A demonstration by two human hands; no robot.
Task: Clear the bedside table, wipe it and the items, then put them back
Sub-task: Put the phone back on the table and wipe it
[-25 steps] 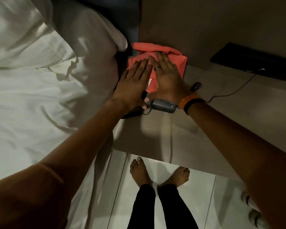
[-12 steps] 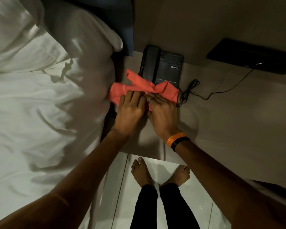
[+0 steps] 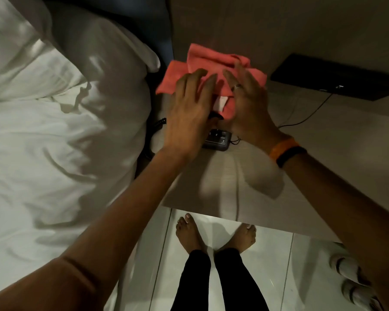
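Note:
A coral-pink cloth point(image 3: 202, 61) lies spread over the dark telephone point(image 3: 218, 140) at the back left of the pale wooden bedside table point(image 3: 312, 167). Only the phone's near end with its buttons shows below my hands. My left hand point(image 3: 190, 113) presses flat on the cloth, fingers straight and slightly spread. Beside it my right hand point(image 3: 248, 102), wearing a ring, lies flat on the cloth's right part. The phone's coiled cord point(image 3: 153, 135) hangs off the table's left edge.
A white bed with pillows point(image 3: 61, 122) adjoins the table on the left. A black flat device point(image 3: 332, 77) with a thin cable point(image 3: 305, 115) lies at the back right. My bare feet point(image 3: 213, 234) stand on the tiled floor; white slippers point(image 3: 350, 279) lie to the right.
Both hands have pushed the cloth away from me, from the phone's near end up over its top, and their fingers have straightened from bunching the cloth to pressing flat on it.

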